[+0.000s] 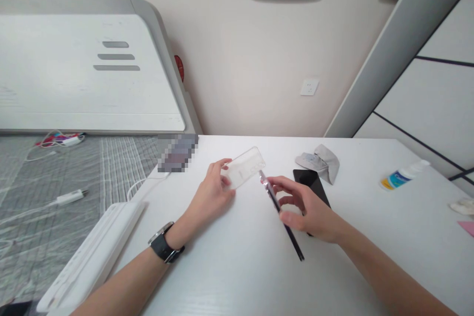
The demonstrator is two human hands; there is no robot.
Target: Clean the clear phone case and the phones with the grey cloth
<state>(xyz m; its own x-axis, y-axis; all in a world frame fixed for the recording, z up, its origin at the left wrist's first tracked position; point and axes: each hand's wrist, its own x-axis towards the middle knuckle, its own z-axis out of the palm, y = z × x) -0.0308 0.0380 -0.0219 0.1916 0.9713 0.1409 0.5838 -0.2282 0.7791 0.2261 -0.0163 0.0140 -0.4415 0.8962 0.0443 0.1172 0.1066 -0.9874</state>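
My left hand [213, 192], with a black watch on its wrist, is closed on one end of a clear phone case [244, 168] held just above the white table [229, 266]. My right hand [303, 207] grips a dark phone [281, 217] seen edge-on and tilted, its top corner close to the case's right end. A second black phone [309, 180] lies flat on the table behind my right hand, partly hidden by it.
A grey cloth [322, 160] lies behind the flat phone. A small white bottle with a blue label [402, 177] lies at the right, with pale and pink items at the table's right edge. A white power strip [92, 252] sits at the left edge; chargers lie on the bed.
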